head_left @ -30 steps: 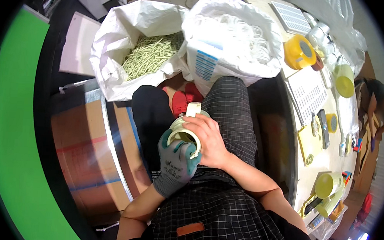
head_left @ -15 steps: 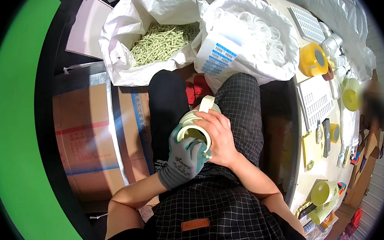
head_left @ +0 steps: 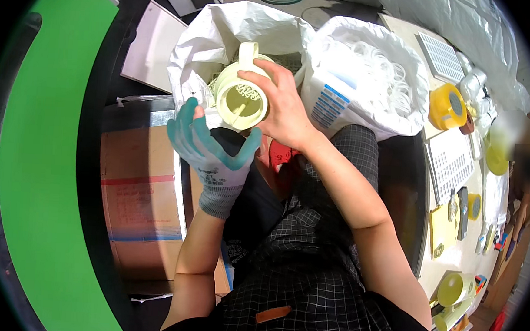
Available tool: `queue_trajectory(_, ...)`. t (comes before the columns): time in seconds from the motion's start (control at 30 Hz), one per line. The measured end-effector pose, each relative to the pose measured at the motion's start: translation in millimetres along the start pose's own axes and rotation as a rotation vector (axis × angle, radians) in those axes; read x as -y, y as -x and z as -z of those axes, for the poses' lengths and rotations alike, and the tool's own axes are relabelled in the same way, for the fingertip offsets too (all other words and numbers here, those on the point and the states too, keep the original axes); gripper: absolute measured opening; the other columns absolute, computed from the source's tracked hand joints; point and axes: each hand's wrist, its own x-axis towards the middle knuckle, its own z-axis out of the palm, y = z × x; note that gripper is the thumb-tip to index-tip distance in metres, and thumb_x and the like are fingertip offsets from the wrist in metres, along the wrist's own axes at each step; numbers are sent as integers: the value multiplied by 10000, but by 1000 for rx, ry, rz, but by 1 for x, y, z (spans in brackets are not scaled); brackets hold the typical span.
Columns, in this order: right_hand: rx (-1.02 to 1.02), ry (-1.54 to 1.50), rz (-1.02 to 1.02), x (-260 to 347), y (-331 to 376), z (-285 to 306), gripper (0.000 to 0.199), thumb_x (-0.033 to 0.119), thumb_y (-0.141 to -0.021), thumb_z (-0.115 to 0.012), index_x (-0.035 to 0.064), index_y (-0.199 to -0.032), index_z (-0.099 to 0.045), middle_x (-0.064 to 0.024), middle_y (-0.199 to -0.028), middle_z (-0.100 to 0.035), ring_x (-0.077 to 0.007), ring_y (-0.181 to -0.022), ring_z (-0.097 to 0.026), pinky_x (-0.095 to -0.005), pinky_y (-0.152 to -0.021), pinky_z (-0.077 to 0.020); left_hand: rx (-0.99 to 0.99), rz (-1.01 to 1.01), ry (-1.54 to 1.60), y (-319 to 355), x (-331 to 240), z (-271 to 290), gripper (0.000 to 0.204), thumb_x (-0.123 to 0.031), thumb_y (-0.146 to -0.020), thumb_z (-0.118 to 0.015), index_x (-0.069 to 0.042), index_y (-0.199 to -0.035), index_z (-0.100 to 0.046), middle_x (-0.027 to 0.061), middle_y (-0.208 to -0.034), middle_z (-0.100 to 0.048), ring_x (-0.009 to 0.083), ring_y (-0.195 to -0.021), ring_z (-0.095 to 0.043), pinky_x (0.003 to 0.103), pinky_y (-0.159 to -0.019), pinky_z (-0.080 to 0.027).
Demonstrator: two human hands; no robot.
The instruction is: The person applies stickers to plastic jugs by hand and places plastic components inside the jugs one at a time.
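My right hand (head_left: pixel 285 106), bare, grips a pale yellow-green mug-like vessel (head_left: pixel 226 79) by its side. The vessel's handle (head_left: pixel 247 52) points away from me, and its round mouth is tipped toward me. Inside it, a thin pale stick and a patch of small pale shapes show; what they belong to is hard to make out. My left hand (head_left: pixel 212 153), in a grey and green work glove, is spread just below and left of the mouth, holding nothing. Beneath the vessel is a white sack (head_left: pixel 190 42) whose pale green sticks are mostly hidden.
A second white sack (head_left: pixel 415 108) holds clear plastic rings (head_left: pixel 374 66). On the right, a workbench (head_left: pixel 414 259) carries yellow tape rolls (head_left: pixel 447 107), white perforated trays (head_left: pixel 450 165) and pale green cups (head_left: pixel 451 289). Cardboard boxes (head_left: pixel 138 206) and a green surface (head_left: pixel 46 170) lie on the left.
The vessel has moved from my lap forward and left, over the left sack. My gloved left hand has come away from its mouth and opened; my right hand still holds it.
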Motion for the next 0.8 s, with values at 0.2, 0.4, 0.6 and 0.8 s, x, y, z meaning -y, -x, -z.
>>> queue_trajectory(0.2, -106, 11, 24, -7, 3, 16, 945, 195, -561, -983, 197, -1429, -610, -186, -1461, -512, -437, -1360, -495, -533, -1160, -426, 62, 48, 147, 9, -13, -23, 1077, -422, -744, -937, -8, -1557, -365, 248, -1504, -487, 493, -1365, -457, 641, -1151, -358)
queue_trajectory(0.4, 204, -25, -48, 28, 72, 84, 960, 183, -629, -935, 87, -1490, -521, -205, -1449, -524, -409, -1354, -527, -500, -1177, -421, 341, -62, 510, 33, -52, 6, 1231, -385, -712, -984, 10, -1622, -256, 270, -1571, -415, 469, -1413, -463, 580, -1170, -399)
queue_trajectory(0.6, 533, -455, -707, -10, 111, 187, 490, 68, -858, -829, 29, -1328, -696, -80, -1113, -758, -160, -1041, -698, -347, -950, -573, 573, 52, 811, 82, -103, 11, 1096, -403, -725, -964, 15, -1546, -371, 229, -1381, -611, 459, -1261, -603, 603, -1114, -459)
queue_trajectory(0.8, -173, 664, -646, -157, 78, 192, 128, 180, -923, -732, 94, -996, -792, -112, -1002, -723, -337, -960, -707, -450, -837, -567, 570, -119, 796, 75, -109, 12, 1124, -340, -692, -972, -9, -1578, -366, 260, -1404, -584, 450, -1237, -616, 584, -1032, -515)
